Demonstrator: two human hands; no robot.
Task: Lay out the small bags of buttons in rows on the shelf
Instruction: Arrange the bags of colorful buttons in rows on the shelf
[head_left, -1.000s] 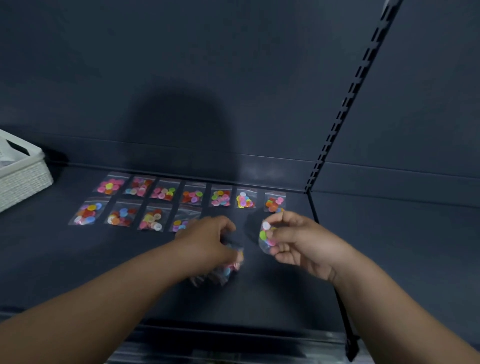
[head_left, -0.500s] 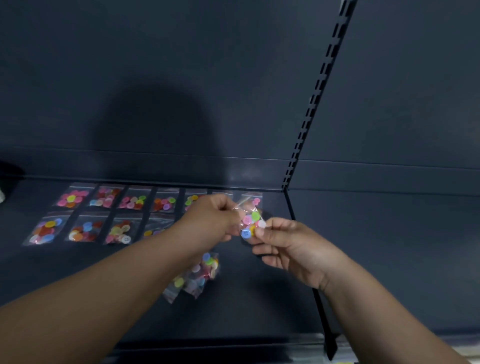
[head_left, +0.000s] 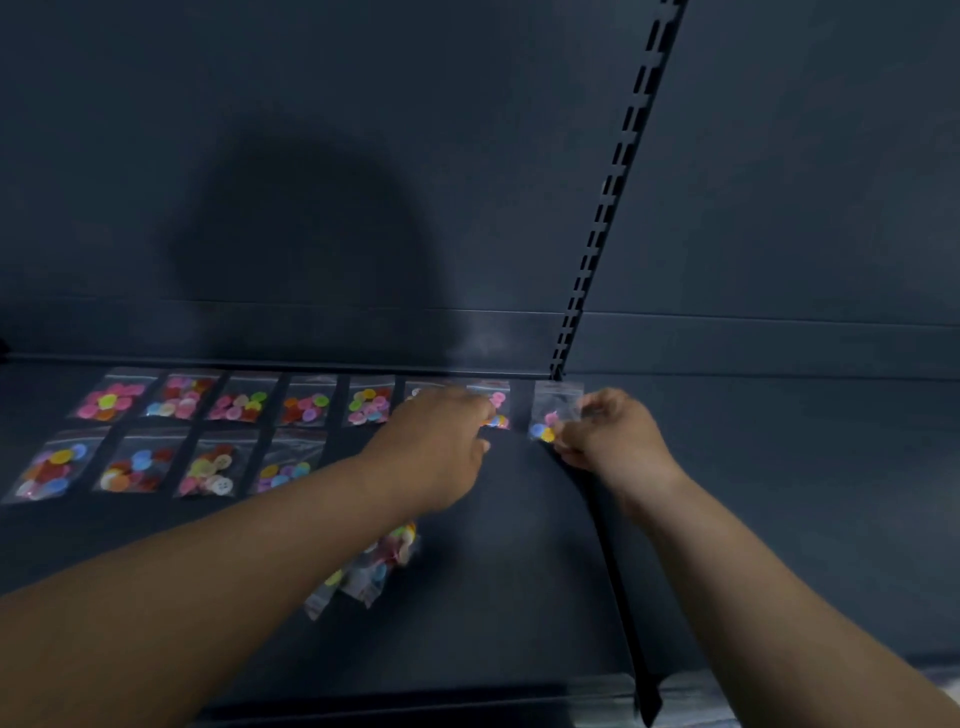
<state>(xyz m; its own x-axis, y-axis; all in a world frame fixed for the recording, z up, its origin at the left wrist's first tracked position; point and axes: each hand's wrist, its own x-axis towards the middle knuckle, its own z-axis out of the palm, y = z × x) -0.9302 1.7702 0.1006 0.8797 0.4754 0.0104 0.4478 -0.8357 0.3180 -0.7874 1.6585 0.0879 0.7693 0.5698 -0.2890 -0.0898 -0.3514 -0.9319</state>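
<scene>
A small clear plastic zip bag of pink, blue and yellow buttons (head_left: 551, 418) is pinched at its right edge by the right hand (head_left: 608, 434). The fingers (head_left: 569, 441) are curled in tight on the plastic. The bag is held low at the far right end of the back row, just in front of the foot of the black slotted metal upright (head_left: 618, 182). Whether it is touching the dark blue-grey metal shelf (head_left: 519, 545) can't be told.

The left hand (head_left: 441, 436) is seen knuckles-up over the back row, w/ fingers bent downward and tips at the 7th bag in the row (head_left: 500, 410), which is partly covered. Whether anything is gripped can't be told, as the hand is too blurred.

Back row: seven flat clear bags of mixed-colour buttons (head_left: 306, 402), incl. that 7th one, are laid side by side along the rear edge w/ small gaps btwn them. The 6th is mostly hidden by the left hand.

Front row: four clear front-row bags (head_left: 137, 465) are laid just in front, roughly in line w/ the leftmost four of the back row.

A loose pile of clear button bags (head_left: 374, 566) is lying nearer the shelf's front edge, partly hidden under the left forearm and well apart from both rows.

A rounded shadow (head_left: 306, 249) is cast on the dark back panel.
</scene>
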